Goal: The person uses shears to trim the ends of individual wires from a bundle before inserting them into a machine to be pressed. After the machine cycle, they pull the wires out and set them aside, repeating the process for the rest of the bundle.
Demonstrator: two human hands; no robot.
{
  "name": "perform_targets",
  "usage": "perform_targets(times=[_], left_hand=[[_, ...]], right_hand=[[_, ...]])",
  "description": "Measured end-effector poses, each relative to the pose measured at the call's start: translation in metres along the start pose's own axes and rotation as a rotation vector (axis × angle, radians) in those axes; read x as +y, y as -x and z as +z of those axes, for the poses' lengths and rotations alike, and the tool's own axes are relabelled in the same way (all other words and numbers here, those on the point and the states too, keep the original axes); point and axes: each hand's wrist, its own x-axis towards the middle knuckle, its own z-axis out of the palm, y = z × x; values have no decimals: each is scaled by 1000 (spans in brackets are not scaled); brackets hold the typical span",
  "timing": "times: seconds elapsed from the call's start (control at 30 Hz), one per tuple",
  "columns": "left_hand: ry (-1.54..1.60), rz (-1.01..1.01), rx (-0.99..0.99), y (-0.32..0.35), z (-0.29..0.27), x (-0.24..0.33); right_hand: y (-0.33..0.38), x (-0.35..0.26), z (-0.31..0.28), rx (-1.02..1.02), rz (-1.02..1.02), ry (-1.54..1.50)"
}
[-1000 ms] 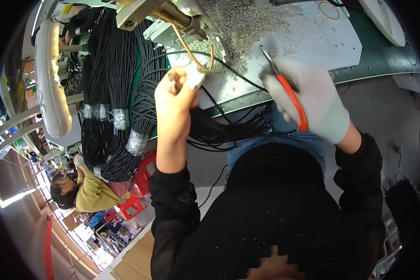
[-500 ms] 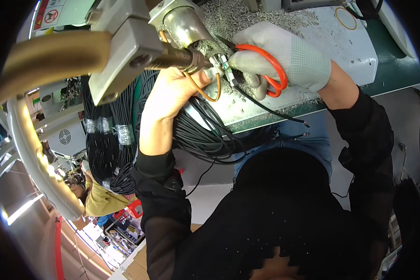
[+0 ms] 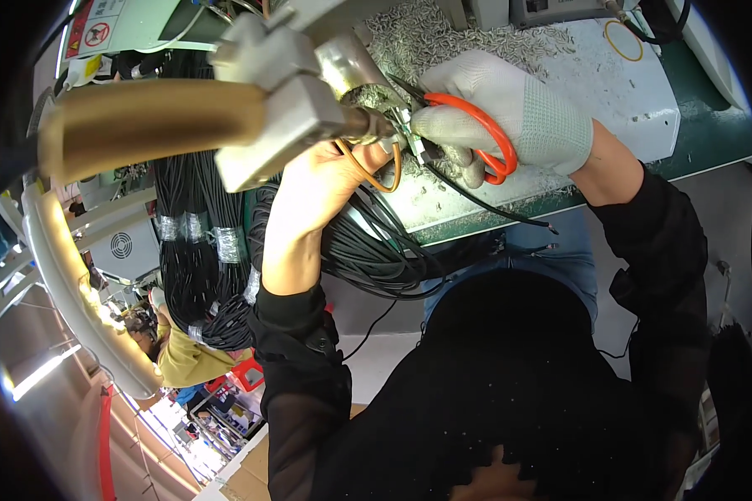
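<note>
At the front edge of a green tabletop (image 3: pixel 708 134): one flat white board (image 3: pixel 635 108), strewn with small silvery clippings (image 3: pixel 443 33), heaped thickest toward the back. Item: my right hand (image 3: pixel 501 96), in a white knit glove, closed round a red-handled hand tool (image 3: pixel 508 150) with a dark tip; its fingertips are at a small shiny metal part (image 3: pixel 403 121), which sits between my two hands. Item: one black cable (image 3: pixel 476 200), running from beneath those gloved fingers down past the board's near edge. Item: my left hand (image 3: pixel 330 179), its back bare, fingers drawn up to the metal part; they are partly hidden, and I cannot tell what they hold. Above it, one grey metal block (image 3: pixel 292 108); in front, one bent copper-coloured tube (image 3: pixel 384 187). Beside my left wrist, one loose bundle of thin black cables (image 3: pixel 368 259). Further left, one long white lamp (image 3: pixel 100 351), lit, and a person in yellow (image 3: pixel 196 359).
</note>
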Motion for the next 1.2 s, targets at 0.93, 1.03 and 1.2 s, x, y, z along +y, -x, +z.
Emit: perform_targets(times=[0.93,1.03,1.2], left_hand=[[-68,48,-14,9,2,-24],[-62,76,-8,-1,3,-12],[-114,142,81,0,5,-17]], right_hand=[[8,11,28,184,-32,123],[4,-6,15,169,-14,161],[1,-7,8,98,-4,170]])
